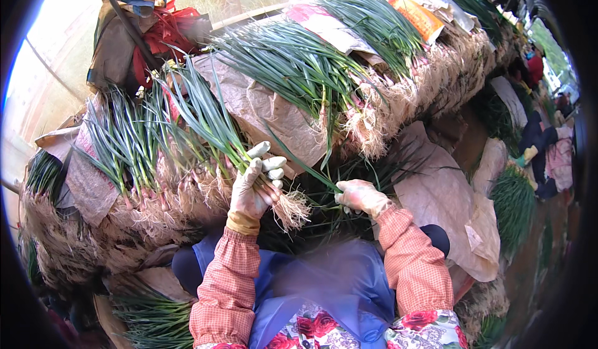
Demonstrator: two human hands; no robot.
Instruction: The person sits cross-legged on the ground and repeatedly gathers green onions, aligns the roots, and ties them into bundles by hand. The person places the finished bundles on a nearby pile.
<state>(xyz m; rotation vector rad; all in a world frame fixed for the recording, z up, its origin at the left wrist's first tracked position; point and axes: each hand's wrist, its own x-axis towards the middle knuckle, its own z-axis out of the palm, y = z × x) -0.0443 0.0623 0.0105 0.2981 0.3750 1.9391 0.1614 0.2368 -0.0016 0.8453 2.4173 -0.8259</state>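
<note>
My left hand, in a pale stained glove, is closed around a bunch of spring onions. Their green leaves point up and left, and the reddish bulbs and stringy roots hang out to the lower right. To the right, my right hand, also gloved, grips a long green leaf that slants to the upper left. Beyond both hands, a larger pile of spring onions lies with its roots towards me. More spring onions rest in a row at the left of my left hand.
Brown paper-like sheets lie between the piles. Red plastic strips hang by a dark pole at the upper left. Loose dark green leaves lie below my hands. A co-worker's gloved hand is at the far right beside more spring onions.
</note>
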